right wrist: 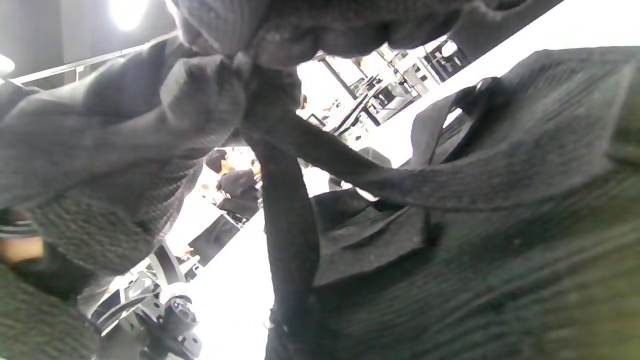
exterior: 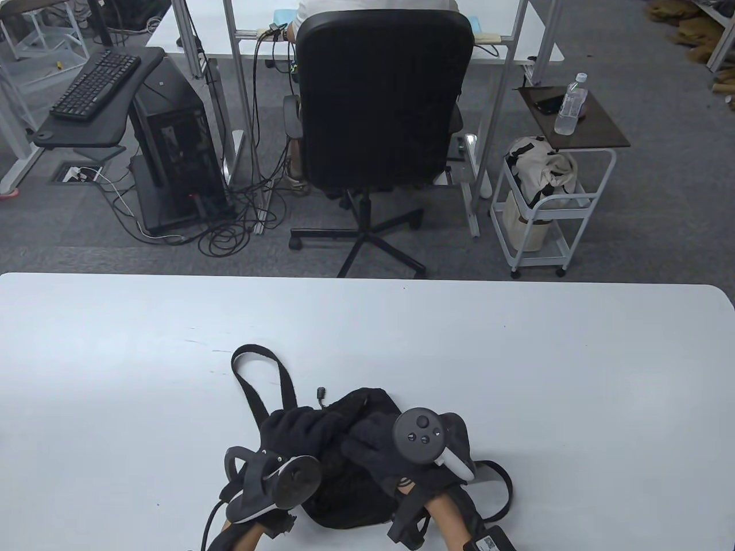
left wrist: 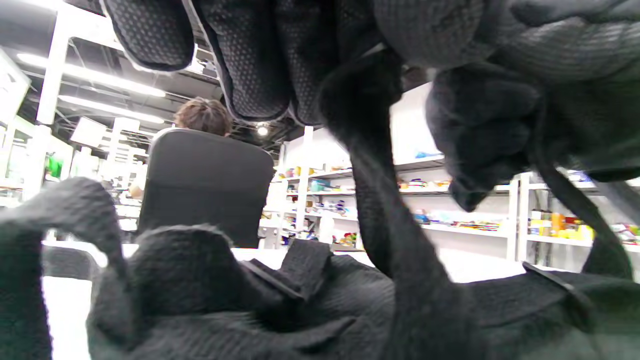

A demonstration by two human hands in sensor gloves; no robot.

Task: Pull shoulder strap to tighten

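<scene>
White table (exterior: 517,356), office behind. Left hand (exterior: 298,427) fingers curl round shoulder strap (left wrist: 380,200) over the black bag (exterior: 350,493) at near edge. Right hand (exterior: 385,445) pinches the same webbing. Soft, light, limp; grip webbing near buckle.

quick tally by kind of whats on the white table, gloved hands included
Bags: 1, the black bag
Strap loops showing: 2, far strap and near strap
Gloved hands: 2, left hand and right hand
Total: 5
</scene>
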